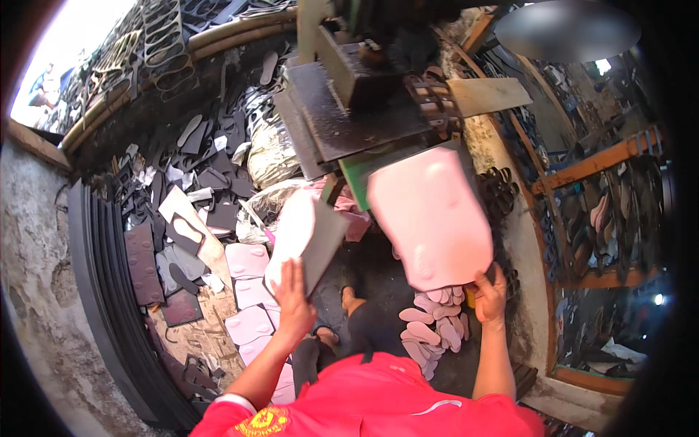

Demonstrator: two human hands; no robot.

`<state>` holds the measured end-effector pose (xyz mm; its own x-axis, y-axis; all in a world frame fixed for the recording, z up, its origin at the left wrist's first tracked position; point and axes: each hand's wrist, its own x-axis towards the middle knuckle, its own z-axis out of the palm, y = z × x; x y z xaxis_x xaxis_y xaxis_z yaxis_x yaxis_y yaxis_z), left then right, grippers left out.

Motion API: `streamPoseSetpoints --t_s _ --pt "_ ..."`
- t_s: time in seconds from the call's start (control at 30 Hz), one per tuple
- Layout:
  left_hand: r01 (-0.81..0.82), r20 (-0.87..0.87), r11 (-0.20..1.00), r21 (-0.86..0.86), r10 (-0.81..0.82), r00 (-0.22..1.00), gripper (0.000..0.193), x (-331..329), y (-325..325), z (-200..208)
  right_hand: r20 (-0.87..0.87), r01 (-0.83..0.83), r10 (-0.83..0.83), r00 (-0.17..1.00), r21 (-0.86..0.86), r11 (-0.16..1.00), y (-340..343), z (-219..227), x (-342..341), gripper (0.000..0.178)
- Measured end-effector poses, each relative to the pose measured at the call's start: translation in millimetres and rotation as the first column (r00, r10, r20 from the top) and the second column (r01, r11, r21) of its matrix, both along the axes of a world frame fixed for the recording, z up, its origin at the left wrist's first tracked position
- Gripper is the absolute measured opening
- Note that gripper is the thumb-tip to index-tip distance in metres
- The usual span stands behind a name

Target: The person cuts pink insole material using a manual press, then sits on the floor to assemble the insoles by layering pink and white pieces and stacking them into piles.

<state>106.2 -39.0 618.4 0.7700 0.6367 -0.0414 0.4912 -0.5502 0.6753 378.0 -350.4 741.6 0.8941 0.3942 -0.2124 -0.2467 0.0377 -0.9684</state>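
Note:
My right hand (489, 294) pinches the lower right corner of a pink foam sheet (429, 215) with cut corners and raised bumps. The sheet's far part lies over a green board (357, 177) beside a dark metal press (353, 120). My left hand (293, 297) holds a grey flat piece (324, 240) with a pale sole-shaped face (293, 229), its fingers lying along the near end. The thumb on that side is hidden.
Pink sheets (250, 324) are stacked at the left, near dark offcuts (211, 178). Cut pink soles (429, 335) are heaped on the floor below the right hand. Long black sheets (102, 277) lean by the left wall. A shelf (604, 280) stands right.

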Motion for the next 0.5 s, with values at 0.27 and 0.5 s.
streamPoseSetpoints --t_s 0.27,0.5 --pt "0.109 -0.213 0.984 0.144 -0.077 0.974 0.1 206 -52 39 -0.07 0.533 -0.528 0.846 0.134 0.836 -31 9 114 0.058" --pt "-0.276 -0.045 0.898 0.343 0.309 0.95 0.086 256 2 -3 -0.035 0.262 -0.26 0.965 0.136 0.955 57 -20 392 0.047"
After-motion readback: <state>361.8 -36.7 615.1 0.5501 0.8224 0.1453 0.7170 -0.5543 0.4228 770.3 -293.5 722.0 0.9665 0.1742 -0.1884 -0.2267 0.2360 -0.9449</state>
